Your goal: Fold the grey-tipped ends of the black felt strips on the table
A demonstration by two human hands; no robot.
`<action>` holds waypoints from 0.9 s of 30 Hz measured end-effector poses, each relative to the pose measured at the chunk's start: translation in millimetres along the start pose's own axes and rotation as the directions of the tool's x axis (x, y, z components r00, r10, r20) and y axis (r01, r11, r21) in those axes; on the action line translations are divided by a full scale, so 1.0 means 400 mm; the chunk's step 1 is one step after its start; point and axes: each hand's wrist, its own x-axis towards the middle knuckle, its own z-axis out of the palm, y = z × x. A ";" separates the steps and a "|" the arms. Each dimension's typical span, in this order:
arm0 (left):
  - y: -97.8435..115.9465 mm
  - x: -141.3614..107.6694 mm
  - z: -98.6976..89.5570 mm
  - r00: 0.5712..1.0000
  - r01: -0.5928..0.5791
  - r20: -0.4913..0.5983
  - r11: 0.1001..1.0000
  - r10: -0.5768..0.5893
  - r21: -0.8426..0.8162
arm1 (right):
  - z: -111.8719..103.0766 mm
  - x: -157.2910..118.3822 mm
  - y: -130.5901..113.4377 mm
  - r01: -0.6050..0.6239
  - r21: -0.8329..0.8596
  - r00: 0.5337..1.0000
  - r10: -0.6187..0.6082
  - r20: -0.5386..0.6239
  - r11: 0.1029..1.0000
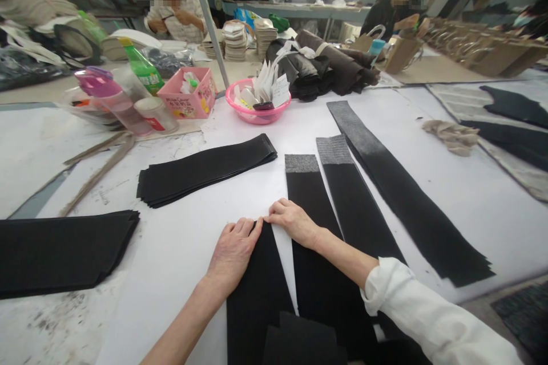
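A long black fabric strip (261, 291) lies lengthwise on the white table, its far end under my hands. My left hand (233, 248) has its fingers curled over that end, thumb against the edge. At the same edge, fingertips almost touching the left thumb, my right hand (295, 221) pinches the far corner. My right forearm crosses a second black strip with a grey far end (301, 163). Beside it lie another grey-ended strip (359, 194) and a longer fanned stack of strips (406, 199). A small notched black piece (299, 339) sits at the near edge.
Stacked black pieces lie at mid-left (205, 171) and far left (60, 254). Behind are a pink basin (258, 115) with paper tags, a pink box (188, 94), bottles and dark rolled material (338, 60). A beige rag (449, 136) lies right. Two people sit across the table.
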 end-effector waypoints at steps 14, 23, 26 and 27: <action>0.009 0.000 -0.009 1.000 0.004 -0.012 1.000 -0.003 0.028 | 0.011 -0.007 0.000 -0.182 0.250 0.980 0.197 -0.036 0.951; 0.014 -0.001 -0.011 1.000 0.017 -0.018 1.000 -0.016 0.021 | 0.011 -0.020 -0.013 -0.122 0.158 0.990 0.131 -0.048 0.980; 0.015 0.000 -0.006 1.000 0.020 -0.013 1.000 -0.020 0.022 | 0.006 -0.022 -0.025 -0.076 0.033 0.997 0.077 -0.028 0.997; 0.016 0.000 -0.004 1.000 0.023 -0.015 0.999 -0.023 0.023 | 0.004 -0.021 -0.029 -0.056 -0.006 0.998 0.056 -0.017 0.998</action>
